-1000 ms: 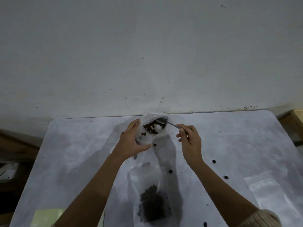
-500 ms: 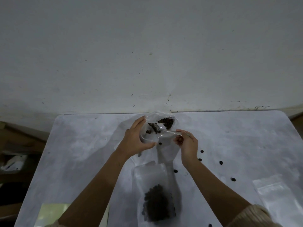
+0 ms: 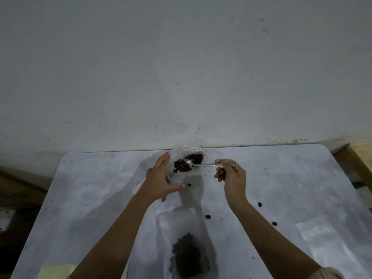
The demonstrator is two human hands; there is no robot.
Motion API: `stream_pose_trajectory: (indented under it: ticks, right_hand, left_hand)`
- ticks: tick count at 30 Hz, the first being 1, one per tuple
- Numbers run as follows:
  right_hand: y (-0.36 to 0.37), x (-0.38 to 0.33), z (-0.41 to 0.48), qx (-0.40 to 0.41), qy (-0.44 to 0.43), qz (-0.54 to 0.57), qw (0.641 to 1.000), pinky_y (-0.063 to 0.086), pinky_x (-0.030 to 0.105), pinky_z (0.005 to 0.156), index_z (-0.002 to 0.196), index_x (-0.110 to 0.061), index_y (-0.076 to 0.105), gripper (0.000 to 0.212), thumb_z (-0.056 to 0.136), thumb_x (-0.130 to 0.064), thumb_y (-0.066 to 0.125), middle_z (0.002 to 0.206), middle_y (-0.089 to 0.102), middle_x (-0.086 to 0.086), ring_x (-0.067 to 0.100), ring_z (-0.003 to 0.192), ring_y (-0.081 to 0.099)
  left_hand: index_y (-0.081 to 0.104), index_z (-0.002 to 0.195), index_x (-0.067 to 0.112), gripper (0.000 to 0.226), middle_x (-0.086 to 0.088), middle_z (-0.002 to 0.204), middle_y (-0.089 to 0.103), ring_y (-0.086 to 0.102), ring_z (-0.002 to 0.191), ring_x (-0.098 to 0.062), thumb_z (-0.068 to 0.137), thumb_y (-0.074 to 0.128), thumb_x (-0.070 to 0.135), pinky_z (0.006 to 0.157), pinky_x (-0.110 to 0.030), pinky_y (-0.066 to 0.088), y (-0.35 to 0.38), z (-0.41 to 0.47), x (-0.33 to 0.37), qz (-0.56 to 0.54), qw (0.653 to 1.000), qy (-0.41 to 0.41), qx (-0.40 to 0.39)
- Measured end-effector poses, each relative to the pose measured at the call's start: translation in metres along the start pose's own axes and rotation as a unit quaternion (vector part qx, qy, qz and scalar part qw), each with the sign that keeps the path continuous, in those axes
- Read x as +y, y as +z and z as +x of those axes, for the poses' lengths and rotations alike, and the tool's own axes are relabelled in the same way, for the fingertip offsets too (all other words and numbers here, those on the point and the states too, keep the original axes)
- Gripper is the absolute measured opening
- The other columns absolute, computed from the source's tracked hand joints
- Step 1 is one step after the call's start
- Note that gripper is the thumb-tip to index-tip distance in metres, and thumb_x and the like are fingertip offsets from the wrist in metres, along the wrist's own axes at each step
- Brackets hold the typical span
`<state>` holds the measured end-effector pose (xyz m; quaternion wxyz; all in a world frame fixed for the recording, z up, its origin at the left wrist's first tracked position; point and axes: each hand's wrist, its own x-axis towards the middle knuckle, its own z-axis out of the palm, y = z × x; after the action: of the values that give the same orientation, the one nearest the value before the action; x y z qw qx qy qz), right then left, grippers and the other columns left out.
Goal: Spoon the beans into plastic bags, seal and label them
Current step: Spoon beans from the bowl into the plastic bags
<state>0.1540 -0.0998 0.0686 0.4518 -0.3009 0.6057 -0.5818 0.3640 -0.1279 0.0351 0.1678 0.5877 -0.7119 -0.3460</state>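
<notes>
A clear plastic container (image 3: 196, 172) of dark beans (image 3: 188, 163) stands tilted at the far edge of the table, near the wall. My left hand (image 3: 161, 180) grips its left side, thumb under the near rim. My right hand (image 3: 231, 176) pinches the handle of a metal spoon (image 3: 203, 165); the spoon's bowl lies among the beans. A clear plastic bag (image 3: 181, 224) partly filled with beans lies flat on the table between my forearms.
Loose beans (image 3: 207, 216) are scattered on the grey table (image 3: 90, 198) right of centre. An unfilled clear bag (image 3: 326, 244) lies at the right. Yellow label paper (image 3: 54, 271) sits at the near left edge. A wall rises just behind the container.
My right hand has moved right and back from the container, and the spoon now reaches in from the right. The beans have shifted within the container.
</notes>
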Motion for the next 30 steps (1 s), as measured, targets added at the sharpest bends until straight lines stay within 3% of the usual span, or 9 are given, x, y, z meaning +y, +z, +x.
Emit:
stream_pose_trajectory:
  ticks: [4, 6, 9, 13, 17, 20, 23, 27, 30]
  right_hand:
    - [0.008, 0.004, -0.012, -0.085, -0.054, -0.075, 0.992, 0.046, 0.021, 0.051, 0.090, 0.000, 0.067, 0.022, 0.095, -0.005, 0.046, 0.065, 0.058, 0.008, 0.013, 0.054, 0.056]
    - [0.009, 0.005, -0.014, -0.096, -0.072, -0.086, 0.989, 0.047, 0.021, 0.052, 0.091, -0.001, 0.067, 0.021, 0.095, -0.006, 0.047, 0.066, 0.058, 0.009, 0.013, 0.055, 0.056]
    - [0.004, 0.007, -0.011, -0.049, -0.082, -0.065, 0.993, 0.046, 0.018, 0.051, 0.091, -0.001, 0.067, 0.022, 0.095, -0.005, 0.046, 0.067, 0.058, 0.010, 0.011, 0.053, 0.055]
    - [-0.007, 0.017, -0.001, 0.031, -0.063, -0.045, 0.997, 0.044, 0.017, 0.049, 0.088, -0.005, 0.067, 0.022, 0.095, -0.004, 0.046, 0.066, 0.057, 0.011, 0.010, 0.051, 0.054]
    - [-0.006, 0.030, 0.007, 0.039, -0.029, -0.058, 0.997, 0.049, 0.018, 0.052, 0.094, -0.003, 0.066, 0.021, 0.096, -0.008, 0.046, 0.072, 0.058, 0.014, 0.009, 0.054, 0.057]
    - [0.002, 0.036, 0.009, 0.006, 0.001, -0.069, 0.998, 0.052, 0.018, 0.056, 0.099, -0.004, 0.066, 0.019, 0.096, -0.009, 0.047, 0.076, 0.062, 0.011, 0.010, 0.061, 0.062]
    - [0.008, 0.042, 0.009, -0.027, 0.024, -0.088, 0.995, 0.055, 0.019, 0.062, 0.099, -0.008, 0.066, 0.016, 0.094, -0.006, 0.051, 0.080, 0.066, 0.010, 0.016, 0.069, 0.065]
    - [0.012, 0.047, 0.009, -0.046, 0.014, -0.150, 0.987, 0.056, 0.018, 0.066, 0.097, -0.011, 0.066, 0.016, 0.092, -0.004, 0.053, 0.085, 0.067, 0.011, 0.019, 0.076, 0.065]
    - [0.013, 0.047, 0.011, -0.059, -0.004, -0.218, 0.974, 0.057, 0.030, 0.079, 0.100, -0.009, 0.067, 0.016, 0.090, -0.005, 0.055, 0.093, 0.068, 0.010, 0.018, 0.080, 0.066]
  left_hand:
    - [0.016, 0.150, 0.018, 0.112, 0.010, 0.157, 0.007, 0.017, 0.142, -0.012, 0.062, 0.073, 0.059, 0.114, -0.037, 0.015, 0.003, 0.000, -0.001, 0.015, 1.000, 0.003, 0.003]
    - [0.017, 0.149, 0.018, 0.115, 0.011, 0.157, 0.007, 0.018, 0.141, -0.011, 0.059, 0.069, 0.065, 0.113, -0.035, 0.016, 0.002, -0.001, -0.001, 0.015, 1.000, 0.005, 0.000]
    - [0.017, 0.149, 0.019, 0.120, 0.014, 0.157, 0.005, 0.020, 0.137, -0.004, 0.052, 0.061, 0.075, 0.113, -0.034, 0.017, 0.000, 0.000, 0.000, -0.003, 1.000, 0.006, -0.009]
    - [0.021, 0.148, 0.020, 0.117, 0.023, 0.154, 0.003, 0.020, 0.139, -0.005, 0.053, 0.066, 0.072, 0.115, -0.038, 0.024, -0.003, 0.000, -0.003, -0.024, 1.000, 0.006, -0.013]
    - [0.023, 0.147, 0.022, 0.115, 0.026, 0.153, 0.001, 0.026, 0.129, -0.001, 0.053, 0.069, 0.071, 0.112, -0.037, 0.029, -0.006, -0.002, -0.002, -0.049, 0.999, 0.007, -0.008]
    - [0.025, 0.146, 0.020, 0.110, 0.022, 0.150, 0.001, 0.023, 0.130, -0.001, 0.059, 0.078, 0.060, 0.107, -0.023, 0.032, -0.008, -0.004, -0.005, -0.062, 0.998, 0.019, 0.008]
    - [0.029, 0.144, 0.017, 0.100, 0.016, 0.140, 0.009, 0.024, 0.113, 0.022, 0.064, 0.083, 0.042, 0.084, 0.008, 0.027, -0.011, -0.006, -0.005, -0.075, 0.996, 0.030, 0.025]
    - [0.034, 0.142, 0.018, 0.096, 0.014, 0.129, 0.012, 0.028, 0.110, 0.013, 0.063, 0.085, 0.036, 0.079, 0.012, 0.023, -0.013, -0.010, -0.008, -0.099, 0.994, 0.015, 0.047]
    - [0.033, 0.143, 0.017, 0.099, 0.013, 0.122, 0.014, 0.025, 0.110, 0.008, 0.062, 0.085, 0.037, 0.083, 0.011, 0.022, -0.015, -0.012, -0.011, -0.099, 0.993, 0.010, 0.060]
